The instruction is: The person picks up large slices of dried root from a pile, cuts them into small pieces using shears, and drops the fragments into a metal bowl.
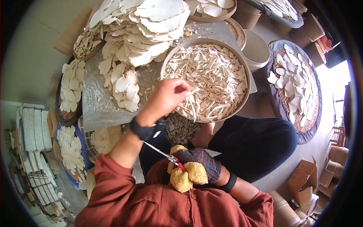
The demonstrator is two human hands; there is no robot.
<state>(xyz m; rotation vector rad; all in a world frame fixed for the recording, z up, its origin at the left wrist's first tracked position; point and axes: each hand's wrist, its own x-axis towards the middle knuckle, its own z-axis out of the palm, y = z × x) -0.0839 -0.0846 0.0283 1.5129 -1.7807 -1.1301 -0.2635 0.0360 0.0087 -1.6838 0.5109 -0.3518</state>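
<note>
My left hand (170, 94), bare and with a dark watch on the wrist, is closed with its fingertips pressed together. It hovers over the left side of a round tray (247, 72) full of white, curled strips (211, 81); what it pinches, if anything, I cannot make out. Close to my chest, my right hand (198, 162) wears a dark knitted glove with yellow padded finger covers (181, 179). That hand is closed around scissors (162, 153) with red handles, their metal blades pointing up and left.
A tall stack of flat, irregular white sheets (151, 22) covers the table's far left. Oval white pieces lie on a round tray (295, 83) at right and on others at left. An empty pale bucket (256, 49) stands beyond the strips. Cardboard (304, 181) lies at lower right.
</note>
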